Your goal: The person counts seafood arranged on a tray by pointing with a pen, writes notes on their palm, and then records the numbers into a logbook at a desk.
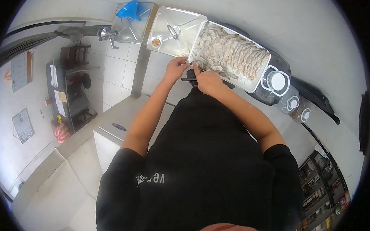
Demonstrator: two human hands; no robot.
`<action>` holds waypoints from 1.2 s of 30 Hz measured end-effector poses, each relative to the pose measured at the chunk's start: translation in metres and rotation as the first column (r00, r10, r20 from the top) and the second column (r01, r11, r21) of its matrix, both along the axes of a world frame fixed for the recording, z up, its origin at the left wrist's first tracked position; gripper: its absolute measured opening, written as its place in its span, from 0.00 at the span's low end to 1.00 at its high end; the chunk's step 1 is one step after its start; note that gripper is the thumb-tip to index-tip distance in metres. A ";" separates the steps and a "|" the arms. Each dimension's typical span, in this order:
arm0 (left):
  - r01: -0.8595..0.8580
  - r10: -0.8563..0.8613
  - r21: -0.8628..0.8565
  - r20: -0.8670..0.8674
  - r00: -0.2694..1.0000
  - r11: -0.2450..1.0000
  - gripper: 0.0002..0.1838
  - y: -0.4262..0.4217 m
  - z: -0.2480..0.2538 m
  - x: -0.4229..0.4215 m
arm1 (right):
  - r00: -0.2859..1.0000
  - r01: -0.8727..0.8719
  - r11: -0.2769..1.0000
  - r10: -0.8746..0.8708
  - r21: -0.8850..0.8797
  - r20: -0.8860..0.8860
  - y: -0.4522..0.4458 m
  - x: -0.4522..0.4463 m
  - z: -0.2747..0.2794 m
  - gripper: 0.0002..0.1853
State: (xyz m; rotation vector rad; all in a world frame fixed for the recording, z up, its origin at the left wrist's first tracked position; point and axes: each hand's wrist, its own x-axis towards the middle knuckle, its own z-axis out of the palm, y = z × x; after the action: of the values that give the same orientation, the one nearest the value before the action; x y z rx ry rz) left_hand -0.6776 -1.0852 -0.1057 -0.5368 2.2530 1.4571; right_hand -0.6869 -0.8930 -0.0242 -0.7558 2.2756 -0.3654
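Observation:
A white rectangular tray (256, 84) is filled with overlapping greyish-pink pieces that look like raw shrimp (226, 51), many lined up in rows. At the tray's near left corner, my left hand (177, 69) has its fingers bent and pinched together. Close beside it is my right hand (208, 81), index finger pointing at the left fingertips and the other fingers curled under. Whatever small thing lies between the fingertips is too small to make out. Below the hands shows a thin dark object (189, 79), partly hidden by the right hand.
Left of the tray stand square metal tins (166, 23), one with a blue funnel (128, 10) on top. White-lidded containers (277, 81) line the right side. A white appliance (115, 131) is by my left arm. Shelves (319, 189) stand at lower right.

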 end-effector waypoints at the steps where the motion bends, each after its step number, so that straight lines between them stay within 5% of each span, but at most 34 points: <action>1: 0.001 -0.001 -0.001 0.002 1.000 1.000 0.19 -0.001 -0.002 0.000 | 1.000 0.003 1.000 -0.003 -0.006 -0.005 0.000 0.000 -0.001 0.47; 9: 0.017 -0.017 -0.008 0.021 1.000 1.000 0.18 0.003 0.009 -0.004 | 1.000 0.012 1.000 -0.012 0.002 0.013 -0.002 0.001 -0.001 0.47; 11: 0.019 -0.019 -0.015 0.003 1.000 1.000 0.18 0.002 0.003 -0.003 | 1.000 -0.005 1.000 0.005 0.005 0.004 0.000 -0.002 0.010 0.35; 18: 0.013 -0.013 -0.024 -0.029 0.999 1.000 0.17 0.003 0.000 -0.001 | 1.000 -0.019 1.000 0.019 0.008 -0.011 -0.001 0.000 0.010 0.35; 20: 0.011 -0.012 -0.031 -0.037 0.999 0.999 0.17 0.003 0.001 0.000 | 1.000 -0.008 1.000 0.008 0.017 -0.003 -0.002 0.002 -0.002 0.48; 24: 0.001 -0.004 -0.047 -0.071 0.997 0.999 0.19 0.003 0.002 0.001 | 1.000 -0.001 1.000 0.001 0.009 -0.002 -0.002 0.002 0.002 0.48; 26: 0.029 -0.034 -0.077 -0.063 0.997 0.997 0.19 0.004 0.007 0.000 | 1.000 -0.011 1.000 0.011 0.002 -0.003 -0.001 0.001 0.010 0.35; 36: 0.046 -0.050 -0.057 -0.065 0.997 0.997 0.18 0.003 0.005 0.002 | 0.996 -0.007 1.000 0.005 -0.024 -0.086 -0.004 0.003 -0.008 0.34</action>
State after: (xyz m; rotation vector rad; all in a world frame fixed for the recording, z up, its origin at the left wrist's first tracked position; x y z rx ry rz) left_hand -0.6754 -1.0821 -0.1005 -0.4539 2.3474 1.4122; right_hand -0.6834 -0.8966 -0.0326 -0.8045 2.3526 -0.3647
